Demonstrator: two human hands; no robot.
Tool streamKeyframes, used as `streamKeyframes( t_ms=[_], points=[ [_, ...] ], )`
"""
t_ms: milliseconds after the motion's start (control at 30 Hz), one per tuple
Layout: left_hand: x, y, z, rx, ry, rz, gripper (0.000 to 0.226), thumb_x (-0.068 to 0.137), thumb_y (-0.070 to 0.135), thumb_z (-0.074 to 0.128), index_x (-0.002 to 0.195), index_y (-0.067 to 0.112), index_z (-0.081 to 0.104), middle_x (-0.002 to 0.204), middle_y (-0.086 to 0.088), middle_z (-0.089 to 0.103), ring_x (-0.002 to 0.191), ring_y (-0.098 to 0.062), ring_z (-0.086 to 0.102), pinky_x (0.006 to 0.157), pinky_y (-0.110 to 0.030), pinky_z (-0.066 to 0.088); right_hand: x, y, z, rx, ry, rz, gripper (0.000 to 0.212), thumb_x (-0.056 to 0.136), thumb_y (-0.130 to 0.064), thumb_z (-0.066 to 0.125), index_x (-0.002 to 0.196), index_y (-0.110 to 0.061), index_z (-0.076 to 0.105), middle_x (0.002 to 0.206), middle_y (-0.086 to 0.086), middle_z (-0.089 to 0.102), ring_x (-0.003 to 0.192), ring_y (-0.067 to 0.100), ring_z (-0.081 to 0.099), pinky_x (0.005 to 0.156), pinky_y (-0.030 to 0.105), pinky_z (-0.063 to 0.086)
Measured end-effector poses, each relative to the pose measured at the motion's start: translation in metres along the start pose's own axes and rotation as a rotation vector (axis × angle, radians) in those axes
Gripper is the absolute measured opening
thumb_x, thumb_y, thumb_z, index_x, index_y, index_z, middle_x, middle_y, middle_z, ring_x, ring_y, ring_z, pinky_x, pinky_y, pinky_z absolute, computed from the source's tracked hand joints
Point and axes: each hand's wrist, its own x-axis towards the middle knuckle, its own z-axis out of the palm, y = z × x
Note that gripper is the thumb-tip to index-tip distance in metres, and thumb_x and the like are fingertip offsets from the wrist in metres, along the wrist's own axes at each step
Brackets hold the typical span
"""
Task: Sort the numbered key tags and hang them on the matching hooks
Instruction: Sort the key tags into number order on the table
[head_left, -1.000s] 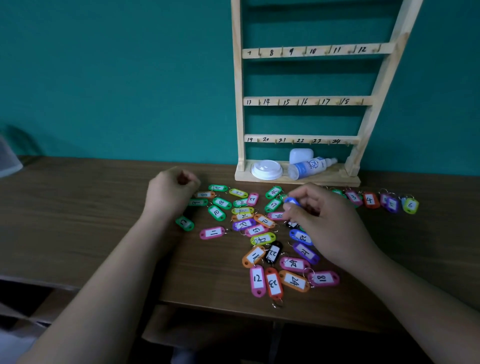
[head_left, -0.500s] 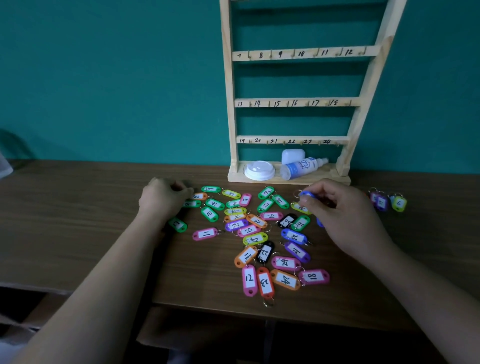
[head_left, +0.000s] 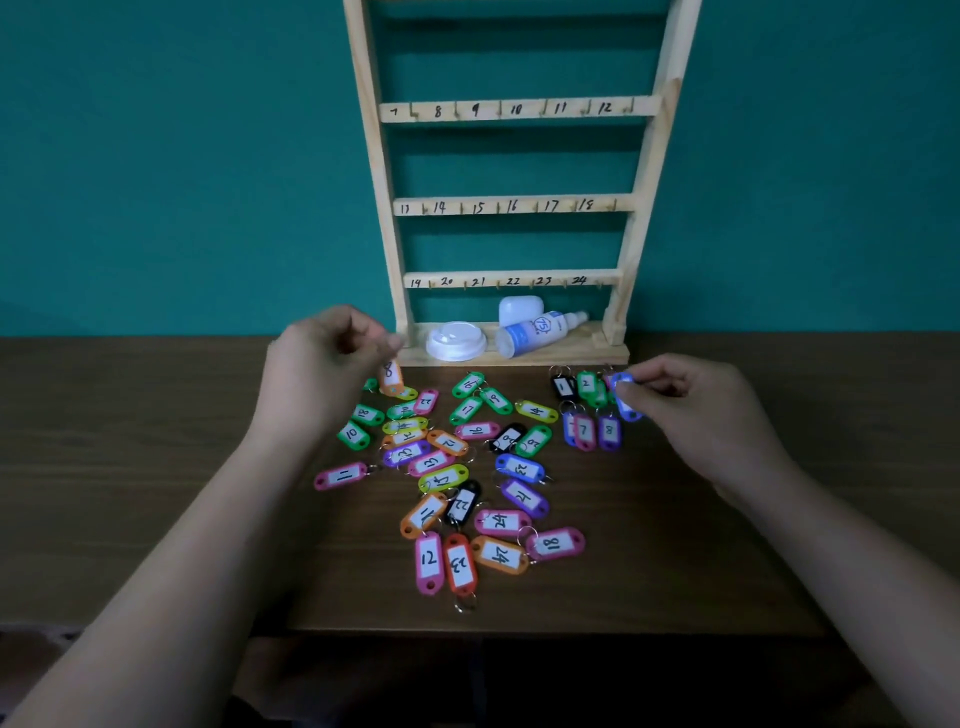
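Nearest us, pink tag 12 (head_left: 429, 562) lies at the near edge of the loose pile on the wooden table (head_left: 156, 467). Farther out, our right hand (head_left: 701, 410) pinches a blue tag (head_left: 625, 397); a small cluster with tag 7 (head_left: 584, 431) sits just left of that grip. Our left hand (head_left: 317, 369) pinches orange tag 8 (head_left: 390, 376), which dangles below the fingers. Behind both grips stands the numbered hook rack (head_left: 511, 205).

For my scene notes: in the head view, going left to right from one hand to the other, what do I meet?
left hand → orange tag it pinches → white lid → spray bottle → black tag → blue tag → right hand holding it
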Motion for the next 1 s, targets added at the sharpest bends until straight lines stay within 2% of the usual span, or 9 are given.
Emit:
streamKeyframes(
  t_ms=[100, 200, 267, 333, 433, 567, 667, 800, 1000],
  points=[
    [-0.008, 0.018, 0.018, -0.057, -0.101, 0.029, 0.019, 0.088, 0.04, 0.083, 0.083, 0.025, 0.075, 0.074, 0.007, 0.073, 0.064, -0.004, 0.064, 0.064, -0.026, 0.05, 0.002, 0.011, -0.009, 0.0, 0.014, 0.048, 0.01, 0.093, -0.029, 0.081, 0.102, -0.032, 0.077, 0.098, -0.015, 0.076, 0.094, 0.0, 0.07, 0.076, 0.029, 0.054],
    [-0.015, 0.032, 0.04, -0.091, -0.191, 0.049, 0.018, 0.085, 0.041, 0.086, 0.083, 0.025, 0.076, 0.072, 0.004, 0.074, 0.064, -0.016, 0.069, 0.062, -0.028, 0.052, 0.004, 0.019, -0.015, -0.061, 0.014, 0.076, 0.012, 0.091, -0.033, 0.082, 0.101, -0.031, 0.076, 0.097, -0.013, 0.074, 0.09, 0.004, 0.07, 0.073, 0.029, 0.053],
    [-0.02, 0.043, 0.054, -0.105, -0.228, 0.062, 0.016, 0.084, 0.039, 0.087, 0.082, 0.026, 0.078, 0.07, 0.005, 0.073, 0.057, -0.009, 0.064, 0.054, -0.025, 0.049, 0.005, 0.024, -0.017, -0.109, 0.008, 0.083, 0.017, 0.091, -0.036, 0.082, 0.104, -0.029, 0.075, 0.099, -0.012, 0.072, 0.09, 0.006, 0.07, 0.074, 0.03, 0.055],
    [-0.024, 0.054, 0.069, -0.092, -0.265, 0.09, 0.013, 0.084, 0.037, 0.087, 0.082, 0.026, 0.079, 0.071, 0.006, 0.074, 0.058, -0.004, 0.063, 0.052, -0.02, 0.047, 0.005, 0.027, -0.018, -0.144, -0.004, 0.098, 0.021, 0.09, -0.037, 0.082, 0.106, -0.027, 0.074, 0.099, -0.01, 0.071, 0.089, 0.007, 0.069, 0.075, 0.031, 0.056],
    [-0.03, 0.067, 0.093, -0.086, -0.316, 0.115, 0.01, 0.086, 0.036, 0.086, 0.082, 0.029, 0.08, 0.072, 0.005, 0.074, 0.062, -0.009, 0.066, 0.057, -0.027, 0.05, 0.006, 0.03, -0.017, -0.196, -0.01, 0.094, 0.021, 0.09, -0.039, 0.082, 0.104, -0.027, 0.073, 0.096, -0.01, 0.071, 0.088, 0.004, 0.068, 0.071, 0.025, 0.052],
    [-0.034, 0.077, 0.121, 0.014, -0.411, 0.159, 0.004, 0.089, 0.031, 0.082, 0.087, 0.031, 0.08, 0.075, 0.011, 0.073, 0.069, 0.001, 0.063, 0.058, -0.013, 0.041, 0.005, 0.03, -0.014, -0.239, -0.005, 0.072, 0.017, 0.089, -0.038, 0.083, 0.097, -0.029, 0.07, 0.089, -0.01, 0.07, 0.082, 0.001, 0.065, 0.064, 0.021, 0.045],
    [-0.036, 0.084, 0.138, 0.076, -0.479, 0.191, 0.005, 0.093, 0.026, 0.078, 0.092, 0.031, 0.08, 0.083, 0.012, 0.075, 0.08, 0.0, 0.066, 0.068, -0.019, 0.046, 0.005, 0.03, -0.011, -0.286, 0.006, 0.045, 0.017, 0.09, -0.038, 0.082, 0.097, -0.028, 0.07, 0.088, -0.011, 0.068, 0.08, 0.0, 0.063, 0.064, 0.021, 0.044],
    [-0.034, 0.088, 0.154, 0.119, -0.464, 0.186, 0.009, 0.094, 0.023, 0.074, 0.095, 0.03, 0.081, 0.092, 0.008, 0.077, 0.091, -0.009, 0.068, 0.08, -0.028, 0.053, 0.004, 0.029, -0.006, -0.342, 0.032, 0.007, 0.016, 0.092, -0.039, 0.08, 0.09, -0.027, 0.068, 0.084, -0.012, 0.065, 0.077, 0.003, 0.062, 0.066, 0.027, 0.049],
    [-0.028, 0.081, 0.169, 0.212, -0.456, 0.178, 0.008, 0.092, 0.028, 0.075, 0.088, 0.035, 0.076, 0.086, 0.008, 0.076, 0.085, -0.013, 0.069, 0.081, -0.035, 0.058, 0.003, 0.03, 0.001, -0.436, 0.054, -0.028, 0.029, 0.097, -0.038, 0.074, 0.075, -0.028, 0.057, 0.071, -0.006, 0.061, 0.067, 0.009, 0.059, 0.057, 0.028, 0.036]
  ],
)
